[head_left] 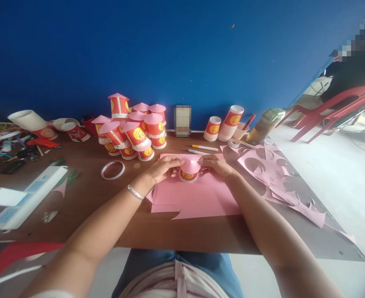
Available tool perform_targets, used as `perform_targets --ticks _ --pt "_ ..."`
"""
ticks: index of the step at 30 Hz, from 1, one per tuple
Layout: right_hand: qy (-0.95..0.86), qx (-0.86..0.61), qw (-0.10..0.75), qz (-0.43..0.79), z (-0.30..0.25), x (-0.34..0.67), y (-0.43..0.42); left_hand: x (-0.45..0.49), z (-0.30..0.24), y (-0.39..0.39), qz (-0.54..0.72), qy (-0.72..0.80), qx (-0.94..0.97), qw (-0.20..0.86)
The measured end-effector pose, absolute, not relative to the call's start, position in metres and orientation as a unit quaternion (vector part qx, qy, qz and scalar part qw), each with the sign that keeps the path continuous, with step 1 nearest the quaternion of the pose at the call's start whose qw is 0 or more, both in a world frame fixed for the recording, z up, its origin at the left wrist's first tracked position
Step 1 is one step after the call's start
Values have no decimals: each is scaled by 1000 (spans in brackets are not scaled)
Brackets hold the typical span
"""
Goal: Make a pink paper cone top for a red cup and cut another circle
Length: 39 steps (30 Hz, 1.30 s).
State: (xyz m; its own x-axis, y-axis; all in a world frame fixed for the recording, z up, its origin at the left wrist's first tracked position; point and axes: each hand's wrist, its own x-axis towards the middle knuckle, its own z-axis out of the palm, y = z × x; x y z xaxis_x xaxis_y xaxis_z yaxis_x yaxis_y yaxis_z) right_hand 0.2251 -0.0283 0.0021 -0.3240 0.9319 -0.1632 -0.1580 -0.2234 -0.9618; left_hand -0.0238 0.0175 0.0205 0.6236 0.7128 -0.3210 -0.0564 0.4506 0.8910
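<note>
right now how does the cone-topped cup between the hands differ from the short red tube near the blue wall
The cone-topped cup wears a pink cone; the short red tube has an open top. The cup is over pink paper, with the left hand and right hand at its cone; the tube stands untouched on the brown table. Both are red with a yellow design.

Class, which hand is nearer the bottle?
Right. The right hand is in front and left of the bottle; the left hand is farther left, across the pink cone.
</note>
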Motion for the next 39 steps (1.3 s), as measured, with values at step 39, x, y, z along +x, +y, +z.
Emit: perform_targets --ticks 39 --pt "-431 -419 428 675 -7 215 -28 -23 10 22 264 350 451 777"
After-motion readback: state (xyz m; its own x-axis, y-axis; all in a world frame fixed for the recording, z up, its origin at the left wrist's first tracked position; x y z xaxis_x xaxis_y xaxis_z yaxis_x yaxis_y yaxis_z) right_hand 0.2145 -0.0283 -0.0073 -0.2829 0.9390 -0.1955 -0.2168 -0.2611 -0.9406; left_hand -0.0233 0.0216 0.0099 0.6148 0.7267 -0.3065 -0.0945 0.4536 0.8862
